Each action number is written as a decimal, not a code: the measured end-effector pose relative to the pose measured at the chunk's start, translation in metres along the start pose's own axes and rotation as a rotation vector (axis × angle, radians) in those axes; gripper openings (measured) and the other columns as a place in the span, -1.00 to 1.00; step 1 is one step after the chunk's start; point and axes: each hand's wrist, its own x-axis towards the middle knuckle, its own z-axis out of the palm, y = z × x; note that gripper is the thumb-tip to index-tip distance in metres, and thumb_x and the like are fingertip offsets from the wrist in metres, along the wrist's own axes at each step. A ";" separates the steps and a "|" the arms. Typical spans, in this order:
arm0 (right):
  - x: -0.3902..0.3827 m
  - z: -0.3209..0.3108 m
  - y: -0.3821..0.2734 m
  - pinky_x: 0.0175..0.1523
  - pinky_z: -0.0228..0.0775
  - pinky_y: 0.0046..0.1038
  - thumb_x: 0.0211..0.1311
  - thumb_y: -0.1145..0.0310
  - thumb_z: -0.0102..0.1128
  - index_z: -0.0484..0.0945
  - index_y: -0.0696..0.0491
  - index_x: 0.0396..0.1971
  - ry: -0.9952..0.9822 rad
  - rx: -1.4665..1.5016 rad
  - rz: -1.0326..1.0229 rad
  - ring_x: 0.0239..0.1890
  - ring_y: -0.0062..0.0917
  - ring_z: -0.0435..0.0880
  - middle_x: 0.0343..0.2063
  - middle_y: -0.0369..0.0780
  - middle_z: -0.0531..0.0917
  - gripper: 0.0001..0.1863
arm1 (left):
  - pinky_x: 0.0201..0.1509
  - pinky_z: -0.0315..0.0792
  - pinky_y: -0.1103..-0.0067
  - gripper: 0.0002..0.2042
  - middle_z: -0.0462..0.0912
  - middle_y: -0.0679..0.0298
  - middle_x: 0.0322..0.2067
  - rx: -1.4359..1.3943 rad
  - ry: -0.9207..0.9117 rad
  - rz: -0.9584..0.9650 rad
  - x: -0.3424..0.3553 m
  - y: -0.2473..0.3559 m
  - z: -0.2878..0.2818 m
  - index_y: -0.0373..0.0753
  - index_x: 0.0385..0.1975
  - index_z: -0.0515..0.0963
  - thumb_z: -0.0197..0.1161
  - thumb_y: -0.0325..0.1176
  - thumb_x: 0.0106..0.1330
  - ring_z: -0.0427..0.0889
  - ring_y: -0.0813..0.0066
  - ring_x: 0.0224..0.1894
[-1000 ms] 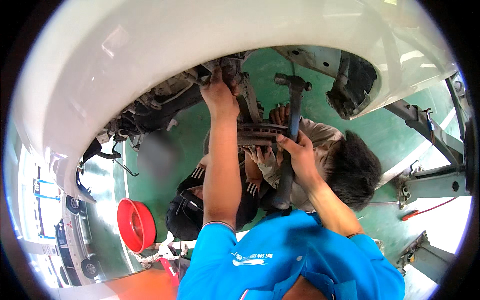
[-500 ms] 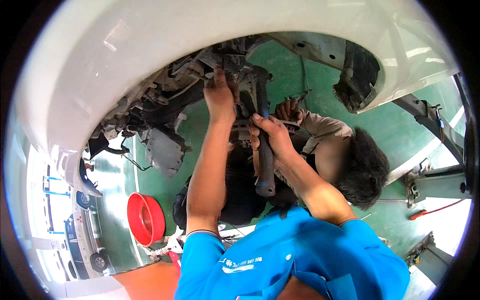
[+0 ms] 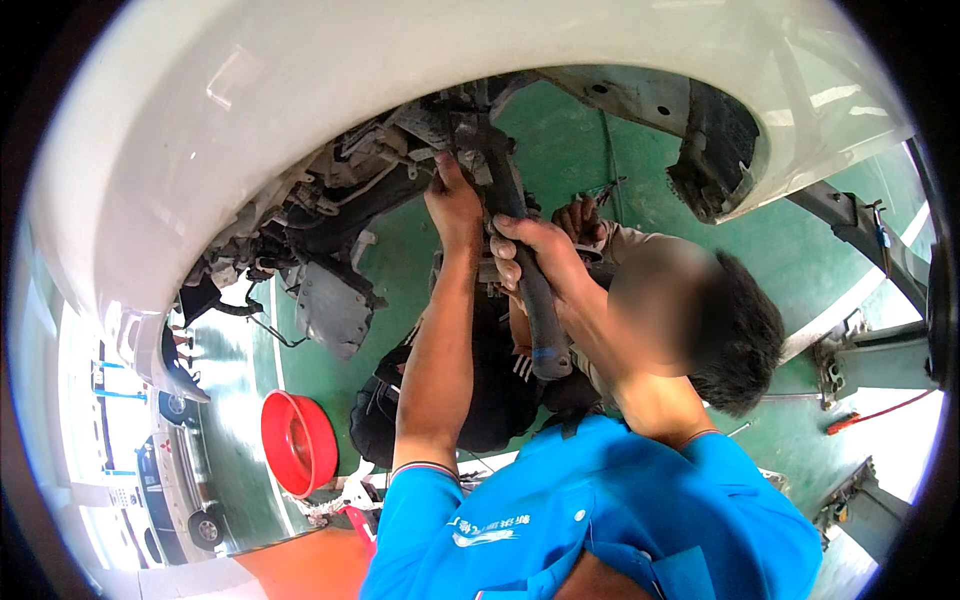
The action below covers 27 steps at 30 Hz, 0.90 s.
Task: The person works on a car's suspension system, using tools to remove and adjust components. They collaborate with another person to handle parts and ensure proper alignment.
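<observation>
Right hand wrapped round the hammer, butt toward the chest, striking end up against or just in front of the suspension parts. Left hand curled just left of it; can't tell if it's clamped on anything. I'd use short, square blows and keep that hand off the strike line. Co-worker's hair and hand are close right, so warn first
</observation>
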 end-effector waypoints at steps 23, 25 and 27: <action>-0.002 0.000 -0.001 -0.64 0.29 -0.59 0.28 0.36 0.11 0.43 0.07 -0.38 -0.028 -0.108 -0.024 -0.72 -0.65 0.43 -0.63 -0.36 0.45 -0.88 | -0.63 0.03 0.52 -0.48 0.31 0.44 -0.76 -0.400 -0.060 -0.020 -0.003 0.007 0.008 -0.14 -0.76 0.27 0.06 0.01 0.45 0.19 0.66 -0.73; -0.003 -0.003 0.000 -0.62 0.31 -0.59 0.28 0.36 0.12 0.44 0.08 -0.36 -0.031 -0.085 -0.012 -0.71 -0.65 0.43 -0.62 -0.36 0.46 -0.88 | -0.61 0.01 0.52 -0.49 0.30 0.45 -0.75 -0.423 -0.068 -0.002 -0.001 0.002 0.010 -0.14 -0.74 0.28 0.07 0.01 0.45 0.16 0.67 -0.71; 0.002 -0.010 0.005 -0.60 0.32 -0.60 0.27 0.35 0.13 0.44 0.08 -0.35 -0.061 -0.068 -0.031 -0.70 -0.64 0.43 -0.62 -0.35 0.46 -0.88 | -0.60 -0.01 0.53 -0.50 0.28 0.47 -0.75 -0.387 -0.049 0.037 0.000 0.001 0.009 -0.14 -0.73 0.29 0.08 -0.01 0.45 0.13 0.69 -0.69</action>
